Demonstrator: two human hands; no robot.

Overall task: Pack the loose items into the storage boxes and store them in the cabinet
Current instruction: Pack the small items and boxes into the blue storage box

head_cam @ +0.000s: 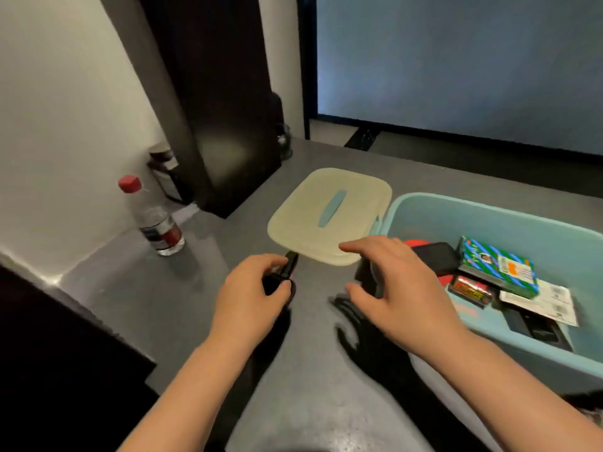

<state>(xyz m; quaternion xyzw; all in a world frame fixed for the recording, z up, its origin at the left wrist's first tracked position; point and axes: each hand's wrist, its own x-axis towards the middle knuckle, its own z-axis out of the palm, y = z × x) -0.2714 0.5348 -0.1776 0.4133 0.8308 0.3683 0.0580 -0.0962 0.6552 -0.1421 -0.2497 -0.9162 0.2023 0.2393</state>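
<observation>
The left hand (251,288) has its fingers curled round a small black item (284,275), pinching it just above the grey table (182,308); what the item is cannot be told, as it is dark and partly hidden by the fingers. The right hand (396,282) hangs spread over another black object (368,278) at the box's near-left corner, fingers loosely bent and holding nothing. Whether the fingertips touch it is unclear.

Just beside the right hand stands the blue box (489,210), open, already holding a striped carton (497,267), a snack packet (471,290), paper slips and dark items. Its pale lid (306,216) lies flat on the table, touching the box's left rim. A bottle (156,220) with a red cap stands well apart to the left, near the wall.

The step in hand seems to be gathering the last loose black pieces. To do it well, the left hand should keep a firm pinch and carry its item over the rim before letting go, placing it in the free near-left corner. The right hand should close fully round its object first, since the lid edge crowds it.
</observation>
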